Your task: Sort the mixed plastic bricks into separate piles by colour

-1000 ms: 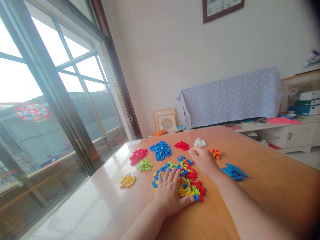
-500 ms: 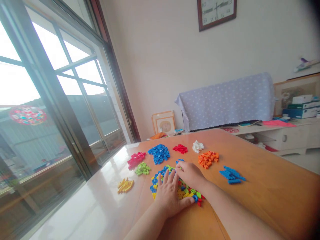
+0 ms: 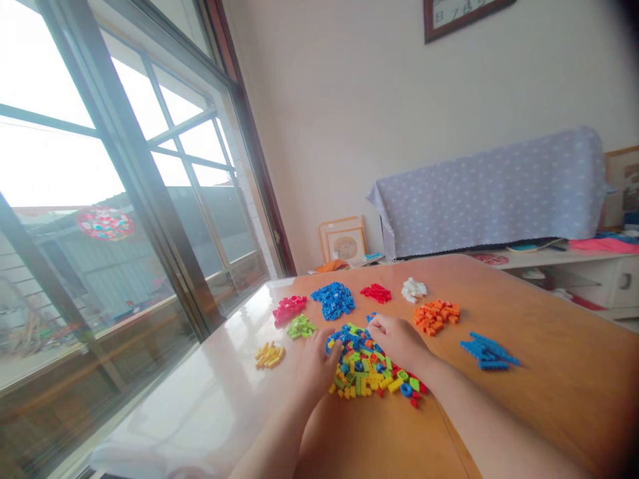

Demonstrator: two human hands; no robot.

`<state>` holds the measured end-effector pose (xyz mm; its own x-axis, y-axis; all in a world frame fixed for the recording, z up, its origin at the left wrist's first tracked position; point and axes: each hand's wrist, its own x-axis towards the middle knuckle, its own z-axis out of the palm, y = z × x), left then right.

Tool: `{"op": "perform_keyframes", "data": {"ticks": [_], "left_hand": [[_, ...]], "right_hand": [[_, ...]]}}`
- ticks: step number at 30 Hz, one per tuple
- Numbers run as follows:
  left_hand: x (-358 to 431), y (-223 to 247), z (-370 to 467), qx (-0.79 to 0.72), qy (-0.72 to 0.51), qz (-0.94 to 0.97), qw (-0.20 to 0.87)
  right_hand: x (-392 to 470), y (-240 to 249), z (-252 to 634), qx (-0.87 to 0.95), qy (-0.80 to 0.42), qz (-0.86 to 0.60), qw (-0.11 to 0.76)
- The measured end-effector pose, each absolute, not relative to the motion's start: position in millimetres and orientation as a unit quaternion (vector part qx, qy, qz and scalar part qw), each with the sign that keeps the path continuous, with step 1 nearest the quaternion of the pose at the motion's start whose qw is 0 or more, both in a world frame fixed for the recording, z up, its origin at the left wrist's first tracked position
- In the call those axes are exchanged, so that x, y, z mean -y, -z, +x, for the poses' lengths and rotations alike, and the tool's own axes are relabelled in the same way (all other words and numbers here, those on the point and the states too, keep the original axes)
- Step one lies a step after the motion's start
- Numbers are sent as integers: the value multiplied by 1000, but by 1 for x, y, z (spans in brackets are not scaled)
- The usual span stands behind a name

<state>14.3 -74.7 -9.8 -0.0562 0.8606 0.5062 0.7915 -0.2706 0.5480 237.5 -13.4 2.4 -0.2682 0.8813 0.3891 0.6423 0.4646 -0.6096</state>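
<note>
A mixed heap of toy building bricks (image 3: 367, 382), in yellow, green, blue, red and orange, lies on the table in front of me. My left hand (image 3: 315, 366) is at the heap's left edge, thumb apart from the fingers, which are partly hidden behind it. At the upper right of the heap is my right hand (image 3: 399, 342), its fingers curled together; whatever they hold is hidden. A small blue brick (image 3: 371, 318) shows just past the right fingertips.
Sorted brick piles ring the heap: yellow (image 3: 269, 356), light green (image 3: 301, 326), pink-red (image 3: 289, 310), blue (image 3: 333, 301), red (image 3: 376, 293), white (image 3: 414, 290), orange (image 3: 436, 317) and long blue bricks (image 3: 488, 351). A window (image 3: 190, 159) stands left of the wooden table (image 3: 559, 372).
My left hand has lifted off the heap and drawn to its left edge, uncovering the bricks. My right hand stays curled at the upper right. The view has shifted slightly left.
</note>
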Motion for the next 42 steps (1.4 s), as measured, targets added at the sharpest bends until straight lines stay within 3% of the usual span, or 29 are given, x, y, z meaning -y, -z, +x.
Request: {"op": "perform_keyframes", "data": {"ticks": [6,14,26,42], "left_hand": [[56,36,-38,-655,-519,539,104],[63,56,-37,-654,-482,572,113],[79,47,-39,-680,-422,590,105],[111,3,5,-571,-312,759,21]], "right_hand": [[13,-4,239,771,-165,-495,366],[12,-4,239,779,-141,-504,347],[13,-6,244,773,-149,-507,351],[29,-8,246,886,-226,-385,126]]}}
